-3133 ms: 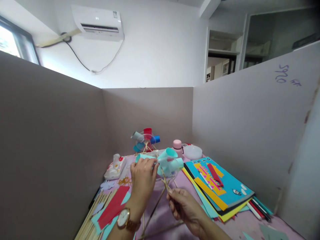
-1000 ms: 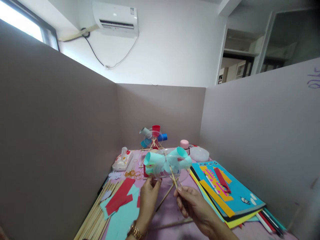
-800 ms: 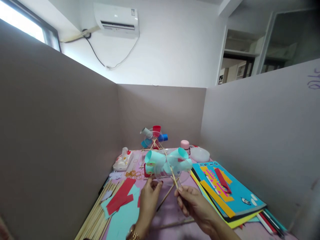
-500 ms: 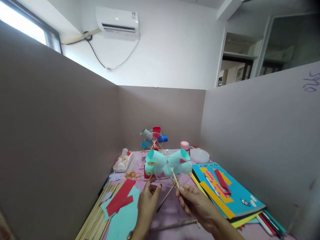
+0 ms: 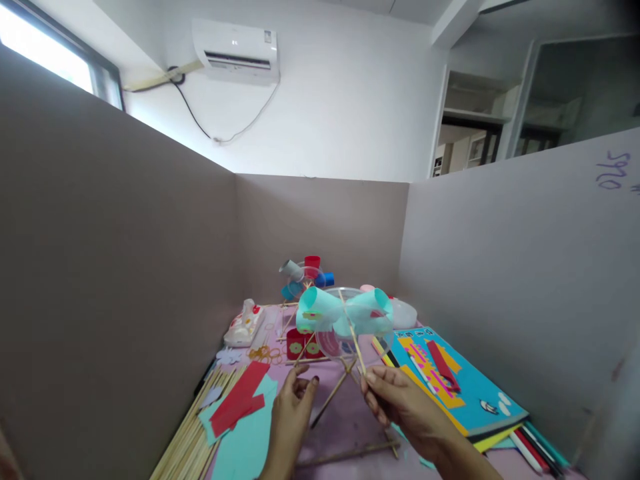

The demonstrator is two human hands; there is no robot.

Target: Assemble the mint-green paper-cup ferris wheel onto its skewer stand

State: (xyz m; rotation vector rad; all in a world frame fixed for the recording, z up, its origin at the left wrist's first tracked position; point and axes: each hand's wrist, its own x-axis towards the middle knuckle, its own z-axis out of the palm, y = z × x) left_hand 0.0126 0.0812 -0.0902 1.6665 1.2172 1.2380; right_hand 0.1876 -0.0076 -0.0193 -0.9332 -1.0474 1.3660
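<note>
A wheel model [image 5: 345, 319] of teal paper cups on a clear disc stands on thin wooden sticks above the pink table [image 5: 350, 427]. My right hand [image 5: 400, 403] pinches one upright stick [image 5: 356, 343] just below the wheel. My left hand [image 5: 293, 410] is beneath the wheel's left side, fingers loosely curled and apart, holding nothing I can see; its fingertips are close to a slanting stick [image 5: 333, 393]. Red cups [image 5: 300, 345] sit behind the wheel.
A second cup wheel [image 5: 306, 275] stands at the back. Stacked coloured paper [image 5: 450, 380] lies to the right, red and teal paper pieces [image 5: 240, 407] and a bundle of sticks [image 5: 193, 433] to the left. A white object [image 5: 240, 327] and a clear bowl [image 5: 404, 313] sit behind. Partition walls enclose three sides.
The teal wheel has risen and shifted slightly right with my right hand on its stick. My left hand has let go of the wheel's edge and dropped lower.
</note>
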